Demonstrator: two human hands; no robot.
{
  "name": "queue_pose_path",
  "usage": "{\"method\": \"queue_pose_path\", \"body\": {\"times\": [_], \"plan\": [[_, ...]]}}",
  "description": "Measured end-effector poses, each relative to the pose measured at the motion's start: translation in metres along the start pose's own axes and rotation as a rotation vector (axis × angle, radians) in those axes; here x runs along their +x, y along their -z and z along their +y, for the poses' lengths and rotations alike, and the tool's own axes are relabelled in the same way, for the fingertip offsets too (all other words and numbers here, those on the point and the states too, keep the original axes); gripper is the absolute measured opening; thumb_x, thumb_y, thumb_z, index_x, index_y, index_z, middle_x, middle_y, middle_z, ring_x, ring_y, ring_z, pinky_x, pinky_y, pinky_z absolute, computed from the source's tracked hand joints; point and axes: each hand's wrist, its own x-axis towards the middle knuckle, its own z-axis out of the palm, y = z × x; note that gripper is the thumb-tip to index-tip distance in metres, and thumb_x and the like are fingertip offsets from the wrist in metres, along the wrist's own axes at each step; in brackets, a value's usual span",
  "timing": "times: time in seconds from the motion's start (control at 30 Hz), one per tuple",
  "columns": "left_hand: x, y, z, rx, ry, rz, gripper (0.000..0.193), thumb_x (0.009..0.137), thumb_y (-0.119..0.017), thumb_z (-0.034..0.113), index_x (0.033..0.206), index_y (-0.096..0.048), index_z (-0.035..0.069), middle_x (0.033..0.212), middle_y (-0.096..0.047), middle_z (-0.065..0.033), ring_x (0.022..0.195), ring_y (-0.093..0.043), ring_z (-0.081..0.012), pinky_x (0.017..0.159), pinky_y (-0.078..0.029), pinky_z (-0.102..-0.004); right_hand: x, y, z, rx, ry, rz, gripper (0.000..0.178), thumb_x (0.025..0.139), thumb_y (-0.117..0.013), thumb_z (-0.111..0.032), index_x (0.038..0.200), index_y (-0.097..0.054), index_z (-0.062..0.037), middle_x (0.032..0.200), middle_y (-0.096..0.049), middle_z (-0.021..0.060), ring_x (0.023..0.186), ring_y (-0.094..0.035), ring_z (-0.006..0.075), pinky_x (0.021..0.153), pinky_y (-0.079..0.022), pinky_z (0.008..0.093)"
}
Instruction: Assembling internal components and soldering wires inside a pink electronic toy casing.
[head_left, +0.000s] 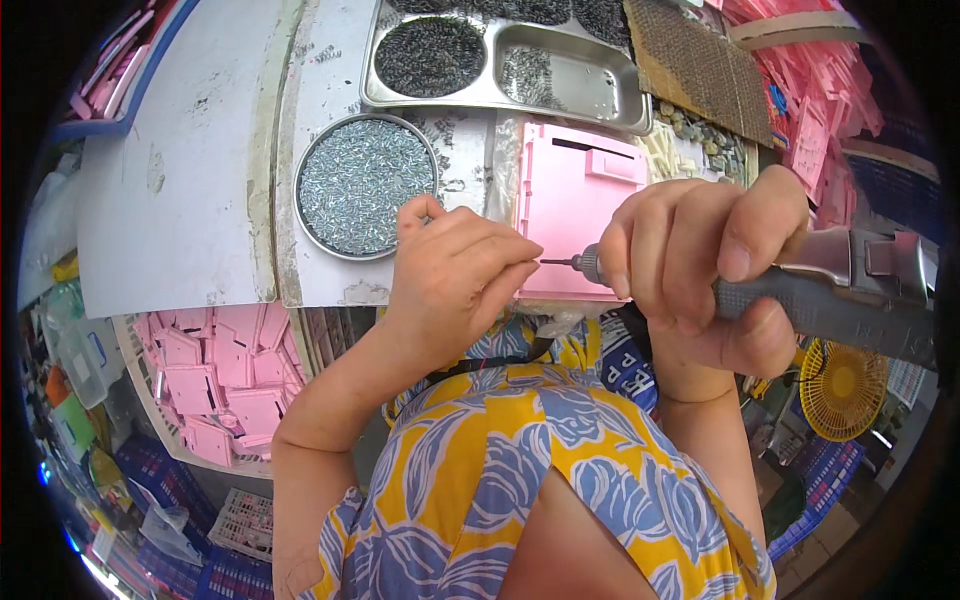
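Observation:
My right hand (700,260) is wrapped round a grey power screwdriver (840,300), its thin bit pointing left. Just off the tip of that bit, the thumb and fingertips of my left hand (450,265) are pinched together. Whatever they hold, if anything, is too small to make out. Below the bit lies a pink plastic panel (570,215) with a dark slot and a raised block near its far edge. Left of it, close to my left hand, stands a round metal dish (298,190) full of small silvery screws.
A metal tray (500,100) with dark springs in its compartments lies at the far side. Brown corrugated board (700,70) and pink parts (810,100) fill the far right. A basket of pink pieces (215,375) stands at the lower left, a yellow fan (842,390) at the right.

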Motion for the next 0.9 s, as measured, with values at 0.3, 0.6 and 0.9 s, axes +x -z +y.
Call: {"method": "queue_pose_path", "body": {"times": [0.3, 0.6, 0.9], "plan": [[-0.002, -0.004, 0.005, 0.037, 0.045, -0.075, 0.017, 0.077, -0.078, 0.011, 0.093, -0.073, 0.014, 0.096, -0.072, 0.0004, 0.084, -0.062, -0.0172, 0.084, -0.034, -0.0385, -0.013, -0.009, 0.006, -0.001, -0.040, 0.083, 0.030, 0.092, -0.070, -0.033, 0.100, -0.048, -0.0145, 0.059, -0.051, -0.0023, 0.048, -0.048, 0.0116, 0.052, -0.044, 0.0301], [-0.001, -0.006, -0.016, 0.189, -0.090, -0.217, 0.031, 0.078, -0.067, 0.005, 0.104, -0.076, 0.018, 0.129, -0.069, 0.0080, 0.107, -0.057, -0.0210, 0.096, -0.032, -0.0446, -0.047, -0.009, 0.034, 0.136, -0.090, 0.025, 0.023, 0.088, -0.071, -0.011, 0.098, -0.051, -0.0040, 0.071, -0.055, 0.0068, 0.061, -0.053, 0.0176, 0.060, -0.046, 0.0336], [-0.005, -0.013, -0.016, 0.179, -0.053, -0.165, 0.026, 0.078, -0.067, 0.010, 0.101, -0.077, 0.017, 0.127, -0.071, 0.0068, 0.103, -0.056, -0.0215, 0.097, -0.031, -0.0437, -0.049, -0.012, 0.058, -0.204, 0.146, -0.163, 0.020, 0.086, -0.073, -0.008, 0.081, -0.054, -0.0048, 0.060, -0.056, 0.0066, 0.050, -0.056, 0.0225, 0.051, -0.051, 0.0352]]}}
